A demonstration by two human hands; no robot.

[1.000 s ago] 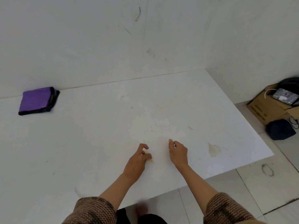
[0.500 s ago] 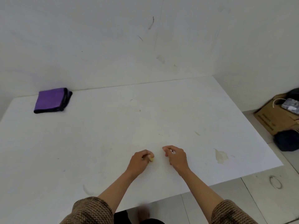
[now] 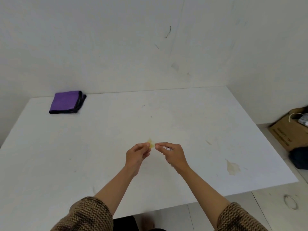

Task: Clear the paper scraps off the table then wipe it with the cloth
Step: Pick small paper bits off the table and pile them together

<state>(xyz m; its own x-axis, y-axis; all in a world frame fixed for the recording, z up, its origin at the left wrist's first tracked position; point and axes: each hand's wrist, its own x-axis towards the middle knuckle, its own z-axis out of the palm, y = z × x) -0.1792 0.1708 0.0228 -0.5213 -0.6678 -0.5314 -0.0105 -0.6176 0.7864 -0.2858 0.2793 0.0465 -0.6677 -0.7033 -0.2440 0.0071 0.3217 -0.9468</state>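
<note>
A small yellow paper scrap (image 3: 150, 144) is pinched in the fingertips of my left hand (image 3: 136, 155), lifted slightly above the white table (image 3: 100, 147). My right hand (image 3: 173, 155) is beside it, thumb and forefinger pinched together almost touching the yellow scrap. A bit of white paper shows inside its curled fingers. The folded purple cloth (image 3: 66, 102) with black edging lies at the far left corner, against the wall, well out of reach of both hands.
A brownish stain (image 3: 232, 167) and a smaller mark (image 3: 208, 142) sit on the table's right side. Walls close off the far and right edges. On the floor at the right are a cardboard box (image 3: 286, 134) and a dark bag (image 3: 300, 159).
Both hands have risen from the table surface and come together. The left hand picked up the yellow scrap. The view has tilted and shifted, so the cloth appears further right.
</note>
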